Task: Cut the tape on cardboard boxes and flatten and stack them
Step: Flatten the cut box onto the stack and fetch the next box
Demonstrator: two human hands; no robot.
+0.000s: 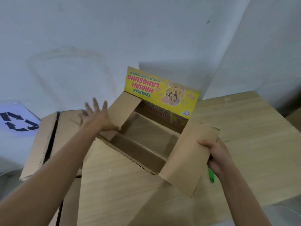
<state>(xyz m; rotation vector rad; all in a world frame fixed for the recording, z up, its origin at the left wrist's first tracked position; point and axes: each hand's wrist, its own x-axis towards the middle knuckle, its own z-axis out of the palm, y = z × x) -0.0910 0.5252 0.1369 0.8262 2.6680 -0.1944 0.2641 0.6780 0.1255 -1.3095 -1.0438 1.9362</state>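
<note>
The box [146, 144] sits open in the middle of a wooden table [244, 136], its four flaps turned outward and its brown inside bare. The left hand [97, 118] is spread flat, fingers straight and apart, and rests on the left flap [123, 108] near the box's left rim. The right hand [215, 154] grips the outer edge of the right flap [190, 157], thumb on top, and this flap hides part of the table behind it. A green cutter [211, 176] sticks out below the same hand; it seems tucked into the palm, though the grip is hidden. The far flap [162, 93] stands up, yellow with upside-down print, against a pale wall [146, 38]. Left of the box lies more cardboard [47, 144], partly under the left arm. Far left is a recycling sign [17, 121].
</note>
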